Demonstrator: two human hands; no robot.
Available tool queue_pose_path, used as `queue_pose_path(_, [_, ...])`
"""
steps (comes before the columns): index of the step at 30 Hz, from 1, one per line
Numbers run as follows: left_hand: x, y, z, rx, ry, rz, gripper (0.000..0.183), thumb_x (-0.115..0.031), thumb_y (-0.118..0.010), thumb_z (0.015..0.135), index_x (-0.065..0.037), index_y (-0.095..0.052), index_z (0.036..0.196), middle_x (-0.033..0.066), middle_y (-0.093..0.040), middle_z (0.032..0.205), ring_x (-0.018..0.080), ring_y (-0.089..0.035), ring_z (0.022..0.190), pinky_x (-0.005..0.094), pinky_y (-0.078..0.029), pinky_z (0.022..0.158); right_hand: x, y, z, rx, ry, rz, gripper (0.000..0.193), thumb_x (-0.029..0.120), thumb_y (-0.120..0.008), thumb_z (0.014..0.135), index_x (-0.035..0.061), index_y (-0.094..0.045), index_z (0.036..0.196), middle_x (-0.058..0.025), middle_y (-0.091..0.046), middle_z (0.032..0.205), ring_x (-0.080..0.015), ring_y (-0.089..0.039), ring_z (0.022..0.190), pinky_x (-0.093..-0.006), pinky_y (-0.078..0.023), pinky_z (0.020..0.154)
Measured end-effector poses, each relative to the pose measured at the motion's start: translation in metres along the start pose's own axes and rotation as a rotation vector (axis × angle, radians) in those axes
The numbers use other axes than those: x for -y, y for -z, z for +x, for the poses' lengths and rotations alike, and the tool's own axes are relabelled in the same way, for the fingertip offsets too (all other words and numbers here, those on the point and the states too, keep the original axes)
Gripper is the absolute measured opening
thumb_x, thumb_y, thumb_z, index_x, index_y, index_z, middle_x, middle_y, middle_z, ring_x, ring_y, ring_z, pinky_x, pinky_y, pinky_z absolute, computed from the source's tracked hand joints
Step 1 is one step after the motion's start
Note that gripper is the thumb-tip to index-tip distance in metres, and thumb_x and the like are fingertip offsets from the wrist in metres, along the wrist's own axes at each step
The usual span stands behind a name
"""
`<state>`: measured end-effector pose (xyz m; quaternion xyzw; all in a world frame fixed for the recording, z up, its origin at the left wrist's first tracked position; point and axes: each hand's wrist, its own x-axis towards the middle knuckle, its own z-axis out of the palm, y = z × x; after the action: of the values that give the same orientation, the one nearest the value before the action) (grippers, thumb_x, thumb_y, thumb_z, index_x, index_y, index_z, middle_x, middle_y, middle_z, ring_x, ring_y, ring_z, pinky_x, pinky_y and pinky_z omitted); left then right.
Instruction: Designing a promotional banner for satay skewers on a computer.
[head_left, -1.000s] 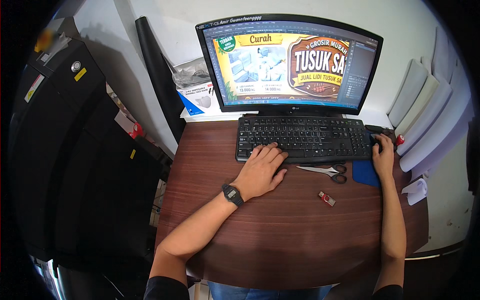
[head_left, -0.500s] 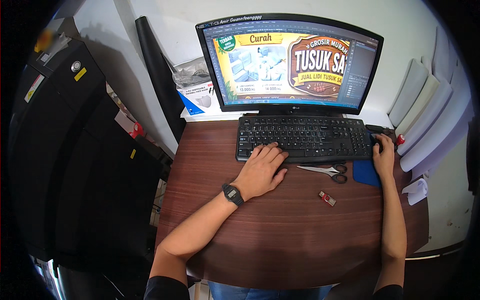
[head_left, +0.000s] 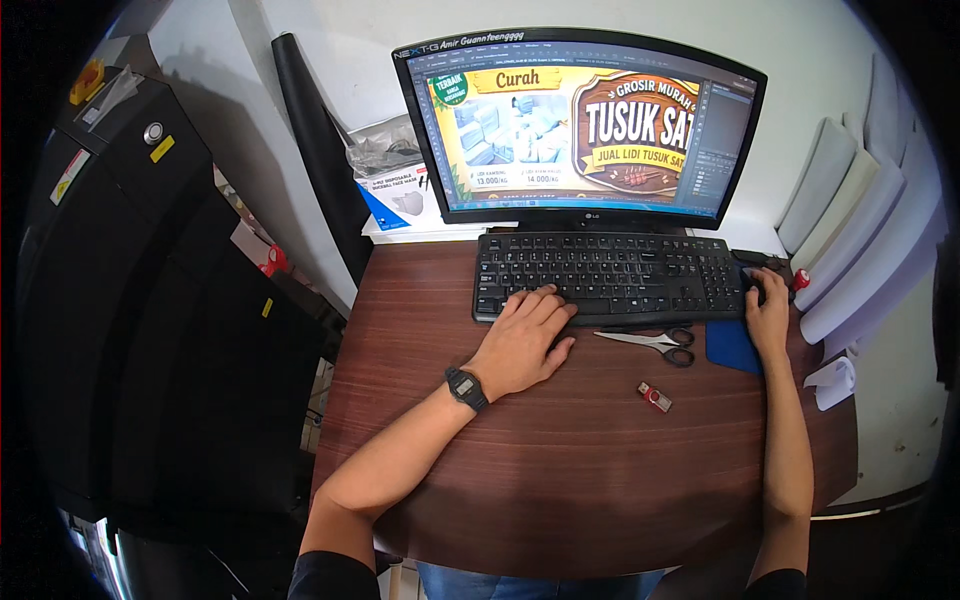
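The left hand [head_left: 518, 342] is lying loosely open on the keyboard [head_left: 620, 272] near the surface [head_left: 560, 480]'s far edge; the right hand [head_left: 768, 308] is curling over a mostly hidden mouse [head_left: 750, 283] toward the far right corner, grip unclear. Relaxed wrists would likely be helping precision.

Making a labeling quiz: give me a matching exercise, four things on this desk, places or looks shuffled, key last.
Things:
1. left hand
2. right hand
3. scissors
4. USB stick

Places or looks:
a. black handles, blades pointing to the picture's left
b. fingers on the keyboard
c. red and silver, lying on the desk
d. bare-wristed, by the blue pad

Pairs: 1-b, 2-d, 3-a, 4-c
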<state>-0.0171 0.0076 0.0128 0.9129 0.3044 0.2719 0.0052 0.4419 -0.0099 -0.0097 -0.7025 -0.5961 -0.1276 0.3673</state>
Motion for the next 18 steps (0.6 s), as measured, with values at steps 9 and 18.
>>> queue_pose_path(9, [-0.0007, 0.0003, -0.0003, -0.001, 0.003, 0.005, 0.044, -0.022, -0.071, 0.096, -0.003, -0.062, 0.134, 0.0137, -0.060, 0.129, 0.0327, -0.051, 0.137, 0.0453, -0.040, 0.111, -0.0001, 0.0003, 0.0000, -0.002, 0.006, 0.006, 0.032, 0.007, -0.063, 0.092, 0.0009, -0.069, 0.123, -0.0178, -0.063, 0.136, -0.0381, -0.057, 0.129, -0.0451, -0.044, 0.112])
queue_pose_path(18, [0.0001, -0.0013, -0.0004, -0.004, 0.001, 0.008, 0.043, -0.022, -0.072, 0.096, -0.003, -0.062, 0.133, 0.0136, -0.061, 0.128, 0.0329, -0.051, 0.137, 0.0456, -0.040, 0.112, 0.0001, 0.0010, 0.0000, 0.006, 0.000, 0.011, 0.033, 0.007, -0.062, 0.092, 0.0009, -0.069, 0.123, -0.0184, -0.063, 0.137, -0.0384, -0.057, 0.130, -0.0451, -0.044, 0.112])
